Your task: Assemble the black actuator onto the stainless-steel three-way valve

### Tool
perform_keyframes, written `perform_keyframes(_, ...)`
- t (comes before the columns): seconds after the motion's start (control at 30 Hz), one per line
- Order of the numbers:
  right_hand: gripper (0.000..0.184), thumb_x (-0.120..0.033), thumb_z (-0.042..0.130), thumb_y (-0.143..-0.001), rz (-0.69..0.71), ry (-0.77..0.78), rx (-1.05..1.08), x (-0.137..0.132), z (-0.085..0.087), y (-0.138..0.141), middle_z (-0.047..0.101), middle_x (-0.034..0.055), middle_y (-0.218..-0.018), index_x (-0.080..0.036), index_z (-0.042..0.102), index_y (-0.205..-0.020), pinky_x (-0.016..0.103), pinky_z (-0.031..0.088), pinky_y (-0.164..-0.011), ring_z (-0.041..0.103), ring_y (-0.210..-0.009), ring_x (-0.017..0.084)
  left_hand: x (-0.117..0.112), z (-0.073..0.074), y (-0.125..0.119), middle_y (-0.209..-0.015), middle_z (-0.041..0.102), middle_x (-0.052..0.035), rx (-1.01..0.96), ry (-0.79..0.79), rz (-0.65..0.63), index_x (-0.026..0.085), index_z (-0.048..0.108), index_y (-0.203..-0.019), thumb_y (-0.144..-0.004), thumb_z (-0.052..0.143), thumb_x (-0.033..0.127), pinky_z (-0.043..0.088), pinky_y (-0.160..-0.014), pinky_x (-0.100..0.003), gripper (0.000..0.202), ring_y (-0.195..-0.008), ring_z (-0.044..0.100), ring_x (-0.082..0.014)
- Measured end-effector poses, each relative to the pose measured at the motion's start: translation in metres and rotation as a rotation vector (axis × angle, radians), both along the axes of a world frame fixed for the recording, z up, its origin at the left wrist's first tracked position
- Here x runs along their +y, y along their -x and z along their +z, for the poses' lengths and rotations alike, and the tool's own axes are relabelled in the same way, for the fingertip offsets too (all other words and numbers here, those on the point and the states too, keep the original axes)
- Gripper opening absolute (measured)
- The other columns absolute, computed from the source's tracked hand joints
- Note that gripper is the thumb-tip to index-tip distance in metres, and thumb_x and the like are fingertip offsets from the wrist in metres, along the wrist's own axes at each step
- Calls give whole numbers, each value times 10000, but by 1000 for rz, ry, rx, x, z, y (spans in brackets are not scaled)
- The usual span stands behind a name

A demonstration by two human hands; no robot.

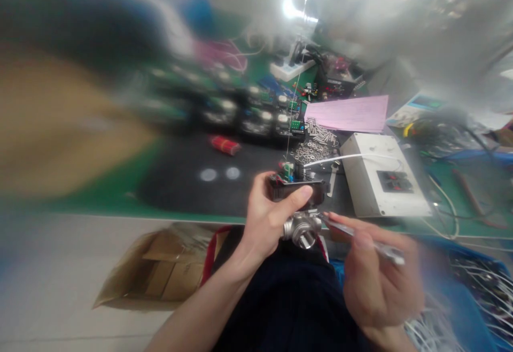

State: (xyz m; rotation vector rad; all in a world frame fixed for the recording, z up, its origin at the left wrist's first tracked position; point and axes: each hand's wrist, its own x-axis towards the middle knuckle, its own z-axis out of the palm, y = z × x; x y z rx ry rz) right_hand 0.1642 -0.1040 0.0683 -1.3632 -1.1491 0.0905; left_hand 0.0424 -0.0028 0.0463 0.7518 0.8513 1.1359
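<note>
My left hand [267,217] is closed round a small black device with a green circuit board on top [294,182] and a silver metal valve fitting [303,229] under it, held just off the table's front edge. My right hand [374,274] is blurred but pinches a thin metal tool [363,239], whose tip points at the fitting. A white cable [344,157] runs from the device to the right.
A white box with black sockets [380,181] sits right of the device. Behind lie a heap of small metal screws and washers [316,141], a pink sheet [348,112], a red cylinder [225,145] and black modules [256,117]. A cardboard box [160,272] stands on the floor.
</note>
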Motion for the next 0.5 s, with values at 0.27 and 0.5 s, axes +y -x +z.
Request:
perform_keyframes(0.27,193,-315,788,-969,63,213,1,5,3,-17,839,101,-1092,-214,685,-1097,394,712,-812,834,-964,265,22,-2,3,-1178,739,-98,75,-17,-44,186,613,-1206,-771,986,449,558,-957,-378,630,-1040,721,-252)
perform_keyframes(0.5,116,-308,782,-978,207,369,-167,9,11,-47,841,53,-1070,-239,757,-1068,342,697,-786,831,-933,237,36,-11,7,-1201,740,-123,276,-124,-84,183,594,-1229,-748,990,532,535,-981,-420,714,-1106,712,-300)
